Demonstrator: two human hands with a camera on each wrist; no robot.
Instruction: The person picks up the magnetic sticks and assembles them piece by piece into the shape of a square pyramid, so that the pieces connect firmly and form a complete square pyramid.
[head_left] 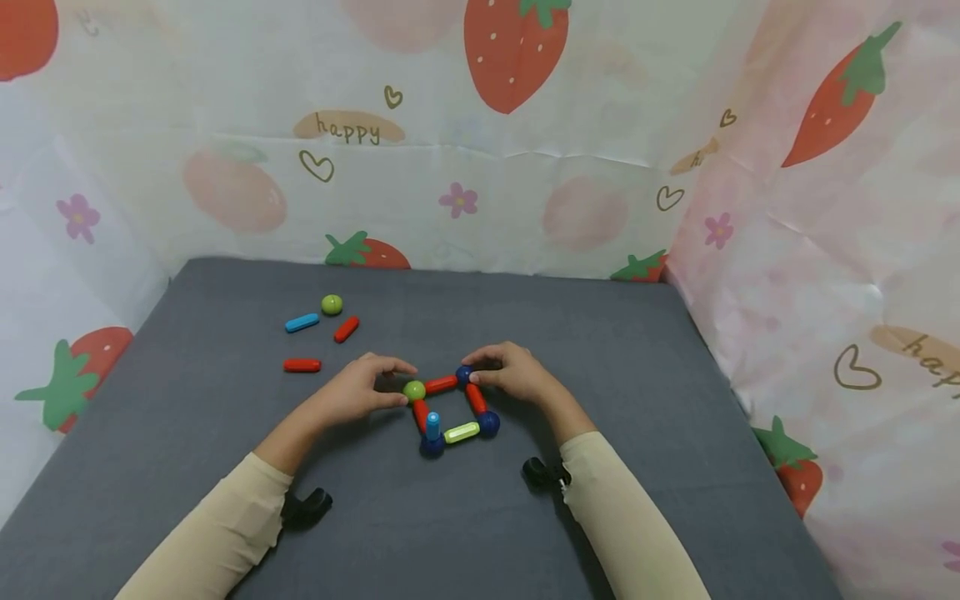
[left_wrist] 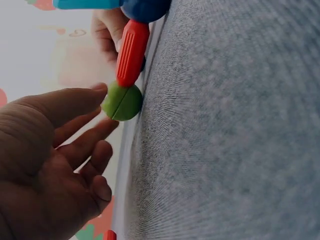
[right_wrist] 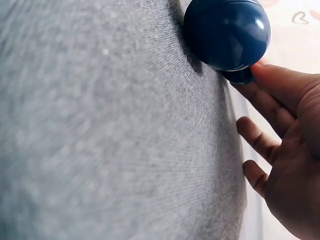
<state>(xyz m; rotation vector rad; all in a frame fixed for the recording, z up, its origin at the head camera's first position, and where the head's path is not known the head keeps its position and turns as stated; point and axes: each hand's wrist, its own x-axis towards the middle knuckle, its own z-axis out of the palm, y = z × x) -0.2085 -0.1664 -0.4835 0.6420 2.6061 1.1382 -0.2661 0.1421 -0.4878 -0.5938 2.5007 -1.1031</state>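
Note:
A four-sided frame of toy rods and balls lies on the grey cloth. Red rods (head_left: 441, 384) form its back, left and right sides, and a yellow-green rod (head_left: 462, 432) its front. At the back left corner my left hand (head_left: 362, 386) pinches a green ball (left_wrist: 122, 102) between thumb and fingers. My right hand (head_left: 517, 372) pinches the dark blue ball (head_left: 464, 375) at the back right corner. Another dark blue ball (head_left: 489, 424) makes the front right corner. From the front left dark blue ball (head_left: 432, 447) a light blue rod (head_left: 432, 426) stands up.
Loose pieces lie at the back left of the grey table (head_left: 600, 333): a green ball (head_left: 332, 304), a blue rod (head_left: 302, 322), a slanted red rod (head_left: 347, 329) and another red rod (head_left: 302, 365). A strawberry-print curtain (head_left: 525, 158) hangs behind the table and at its sides.

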